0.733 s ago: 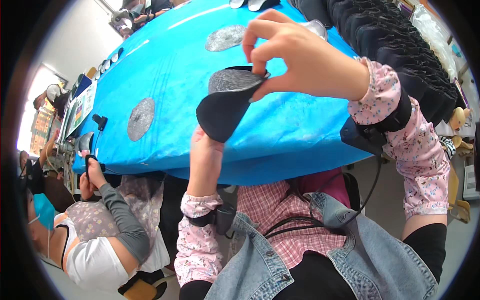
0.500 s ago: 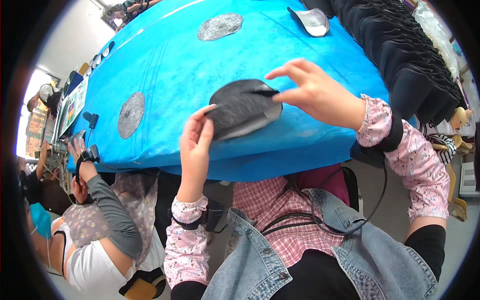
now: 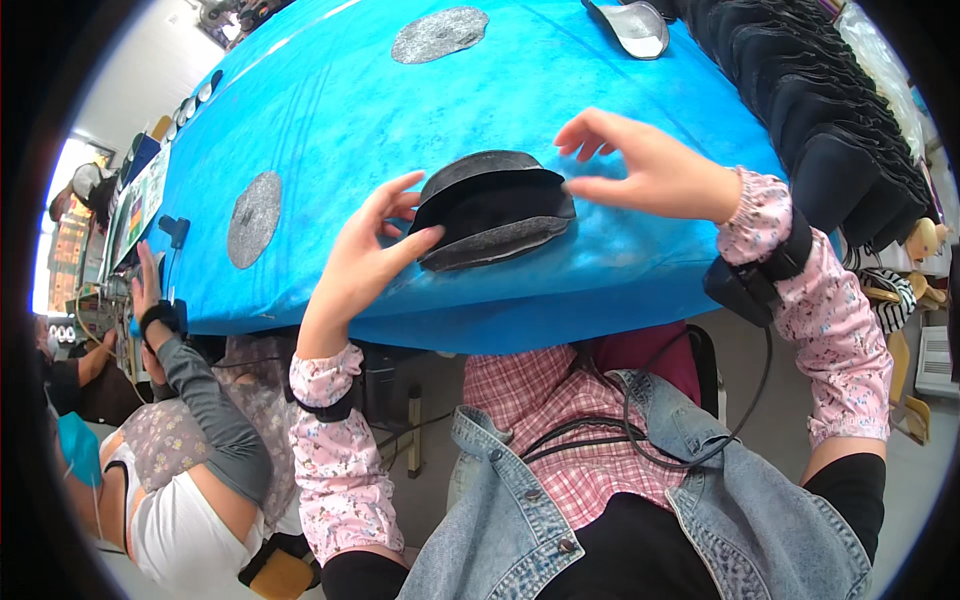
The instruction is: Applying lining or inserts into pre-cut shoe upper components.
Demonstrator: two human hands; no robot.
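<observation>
A black, hollow fabric piece lies on the blue-covered table in front of me, its two long sides raised and grey-speckled along the near flap. At its left end is my left hand, fingers spread, the thumb over the piece's edge; whether it touches cannot be made out. By the right end hovers my right hand, open with fingers apart and the thumb close to the rim. Neither hand grips anything.
Two flat grey oval pieces lie on the blue cover, left and far. A black-and-silver curved piece sits at the far right, beside a long stack of black pieces. A co-worker's hand is at the left edge.
The black piece was tilted between my hands; now it rests on the table with its hollow opened upward. My left hand has let go and spread its fingers; the co-worker's hand has lifted.
</observation>
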